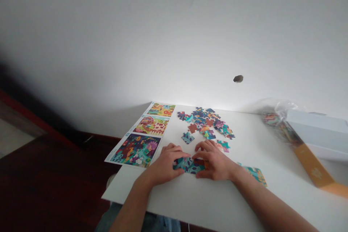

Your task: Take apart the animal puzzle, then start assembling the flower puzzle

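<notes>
Near the front edge of the white table, a joined strip of teal and purple puzzle pieces [190,165] lies flat between my hands. My left hand [167,163] grips its left end, thumb at the front edge and index finger along the back. At the right end, my right hand [212,159] holds the strip with curled fingers and thumb, hiding part of it. A single teal piece [187,137] lies just behind the strip. Further back spreads a pile of loose pieces [202,117], with a pink and teal piece [224,145] close behind my right hand.
A reference sheet with three pictures [146,134] lies at the table's left. Beside my right forearm is another puzzle section [255,174]. At the right are a clear plastic bag [282,125] and a white and orange box [317,134]. A wall borders the table's back.
</notes>
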{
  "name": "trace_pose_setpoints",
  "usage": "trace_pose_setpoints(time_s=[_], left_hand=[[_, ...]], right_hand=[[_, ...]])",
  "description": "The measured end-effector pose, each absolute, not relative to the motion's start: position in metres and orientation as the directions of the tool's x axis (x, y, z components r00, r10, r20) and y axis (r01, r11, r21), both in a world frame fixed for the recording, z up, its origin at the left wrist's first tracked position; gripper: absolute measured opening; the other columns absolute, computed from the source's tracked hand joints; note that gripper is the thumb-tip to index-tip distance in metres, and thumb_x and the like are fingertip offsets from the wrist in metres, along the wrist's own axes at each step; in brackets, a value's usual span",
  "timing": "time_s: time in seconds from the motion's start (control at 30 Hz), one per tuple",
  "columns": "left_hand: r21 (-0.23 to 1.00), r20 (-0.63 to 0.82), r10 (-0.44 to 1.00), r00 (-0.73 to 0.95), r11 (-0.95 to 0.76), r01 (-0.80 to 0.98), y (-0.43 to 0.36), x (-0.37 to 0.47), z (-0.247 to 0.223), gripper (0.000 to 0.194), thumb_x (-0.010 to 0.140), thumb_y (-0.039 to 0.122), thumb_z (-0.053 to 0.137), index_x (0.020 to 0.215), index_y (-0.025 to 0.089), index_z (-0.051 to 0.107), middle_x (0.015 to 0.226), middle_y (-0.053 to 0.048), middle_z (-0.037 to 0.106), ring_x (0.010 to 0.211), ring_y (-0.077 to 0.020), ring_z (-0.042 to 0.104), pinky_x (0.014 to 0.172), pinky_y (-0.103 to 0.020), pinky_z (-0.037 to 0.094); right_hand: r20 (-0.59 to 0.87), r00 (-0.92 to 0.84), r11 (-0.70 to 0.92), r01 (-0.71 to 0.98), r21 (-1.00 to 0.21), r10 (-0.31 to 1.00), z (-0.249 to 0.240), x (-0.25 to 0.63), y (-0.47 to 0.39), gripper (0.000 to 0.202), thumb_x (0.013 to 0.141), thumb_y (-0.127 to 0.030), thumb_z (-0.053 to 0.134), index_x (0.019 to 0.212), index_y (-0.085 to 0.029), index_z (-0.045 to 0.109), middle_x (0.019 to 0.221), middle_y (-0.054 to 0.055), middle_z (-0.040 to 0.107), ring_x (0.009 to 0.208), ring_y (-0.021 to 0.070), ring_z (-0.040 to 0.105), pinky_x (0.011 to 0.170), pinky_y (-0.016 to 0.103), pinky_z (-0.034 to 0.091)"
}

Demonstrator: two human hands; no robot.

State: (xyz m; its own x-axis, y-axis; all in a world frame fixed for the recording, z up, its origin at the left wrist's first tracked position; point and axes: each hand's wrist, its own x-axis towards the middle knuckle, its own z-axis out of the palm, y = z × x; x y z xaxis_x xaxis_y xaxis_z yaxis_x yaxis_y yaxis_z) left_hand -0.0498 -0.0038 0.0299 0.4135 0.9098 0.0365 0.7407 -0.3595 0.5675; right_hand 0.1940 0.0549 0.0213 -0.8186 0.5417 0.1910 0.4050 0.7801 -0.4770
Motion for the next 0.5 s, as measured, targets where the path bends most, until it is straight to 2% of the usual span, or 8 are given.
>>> trace_pose_setpoints(time_s=[0.13,0.3,0.43,0.5], left_hand=[[0.561,0.036,0.910,0.413,-0.360,0.746,-0.003,-0.050,0.028,0.053,0.071,0.020,0.072,0.121,0.036,0.064,0.107,0.001,0.062,0.109,-0.0227,0.050,0.104,-0.039,0.030],[0.554,0.074,0.896,0.438,-0.402,0.729,-0.005,-0.048,0.031,0.046,0.072,0.017,0.069,0.115,0.033,0.067,0.101,0.000,0.062,0.102,-0.0214,0.053,0.101,-0.038,0.034],[0.570,0.179,0.861,0.477,-0.486,0.663,-0.009,-0.041,0.034,0.040,0.074,0.015,0.067,0.112,0.030,0.067,0.103,-0.001,0.061,0.103,-0.0209,0.052,0.096,-0.036,0.038],[0.578,0.266,0.848,0.459,-0.521,0.627,-0.010,-0.035,0.034,0.042,0.076,0.014,0.066,0.115,0.029,0.064,0.107,-0.003,0.061,0.104,-0.0210,0.052,0.096,-0.036,0.040]], right_hand=[[0.196,-0.819,0.783,0.402,-0.475,0.539,0.021,0.194,0.055,0.052,0.067,-0.053,0.079,0.111,-0.028,0.067,0.113,0.006,0.054,0.104,0.0254,0.049,0.095,0.042,0.033],[0.205,-0.824,0.792,0.391,-0.470,0.528,0.022,0.194,0.055,0.051,0.069,-0.053,0.078,0.111,-0.028,0.066,0.113,0.006,0.055,0.103,0.0252,0.049,0.094,0.041,0.033],[0.243,-0.820,0.804,0.371,-0.465,0.519,0.020,0.192,0.056,0.048,0.073,-0.056,0.074,0.109,-0.027,0.065,0.109,0.005,0.059,0.100,0.0235,0.050,0.092,0.039,0.034],[0.270,-0.813,0.806,0.354,-0.474,0.516,0.018,0.190,0.056,0.039,0.079,-0.055,0.069,0.100,-0.023,0.064,0.099,0.005,0.061,0.094,0.0217,0.051,0.089,0.037,0.034]])
